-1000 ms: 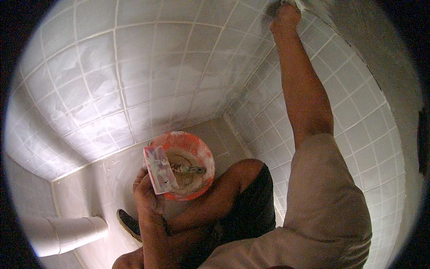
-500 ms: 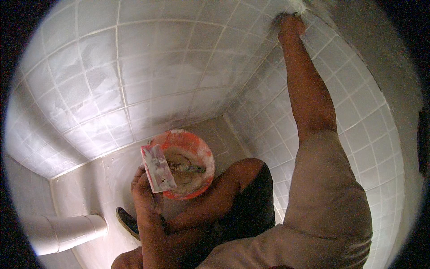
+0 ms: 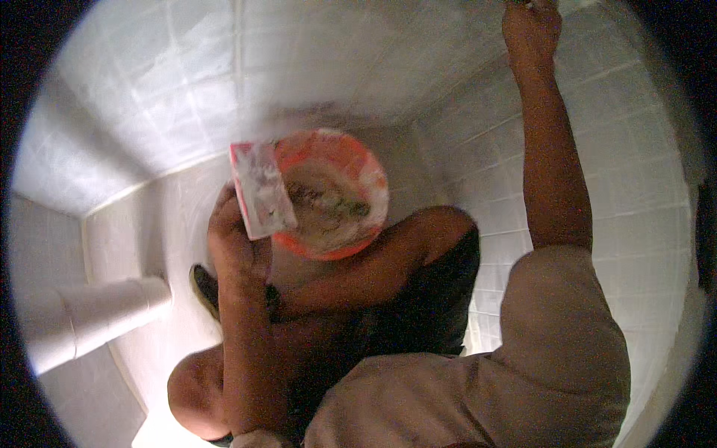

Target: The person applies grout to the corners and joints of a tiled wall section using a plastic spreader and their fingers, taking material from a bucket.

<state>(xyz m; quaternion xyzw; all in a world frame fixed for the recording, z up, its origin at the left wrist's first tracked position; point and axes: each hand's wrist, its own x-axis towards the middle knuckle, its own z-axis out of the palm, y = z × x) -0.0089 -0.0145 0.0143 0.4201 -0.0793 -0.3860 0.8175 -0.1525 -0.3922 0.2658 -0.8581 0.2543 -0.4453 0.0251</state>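
Note:
Wrapped round the lower left edge of a flat, white rectangular plate with a red rim, my left hand holds it tilted beside the bucket. Pale paste smears its face. Just to its right is an orange-red bucket, its inside caked with whitish paste; something greenish lies in the paste. My right arm reaches up to the tiled corner at the top right. There my right hand is closed, its fingertips partly cut off by the upper edge, and what it holds is hidden.
White-smeared tiled walls rise ahead and on the right. A thick white pipe sticks out at the left. My bent legs are close to the bucket, and a dark shoe rests on the floor.
The view has tilted down, so bucket and plate appear higher. My right hand has come away from the wall corner and sits at the upper edge. The left hand still grips the plate.

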